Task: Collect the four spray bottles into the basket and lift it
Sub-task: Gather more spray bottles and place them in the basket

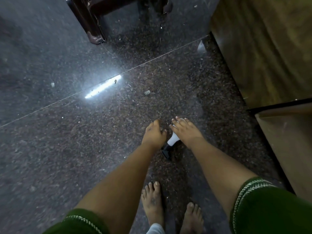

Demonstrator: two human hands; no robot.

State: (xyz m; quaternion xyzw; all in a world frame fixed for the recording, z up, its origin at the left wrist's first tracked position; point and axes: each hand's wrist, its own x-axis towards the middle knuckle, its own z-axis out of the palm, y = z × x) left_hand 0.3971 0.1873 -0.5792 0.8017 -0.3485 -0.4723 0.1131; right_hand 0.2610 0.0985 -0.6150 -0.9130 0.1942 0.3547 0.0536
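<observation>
A white spray bottle with a black trigger head lies low over the dark stone floor, its head pointing toward me. My right hand covers the bottle's body with its fingers wrapped around it. My left hand hovers just left of the bottle, fingers curled downward and holding nothing. No basket and no other spray bottles are in view.
My bare feet stand on the polished granite floor below the hands. A wooden cabinet fills the right side. A dark furniture leg stands at the top. Small bits of debris lie scattered on the floor.
</observation>
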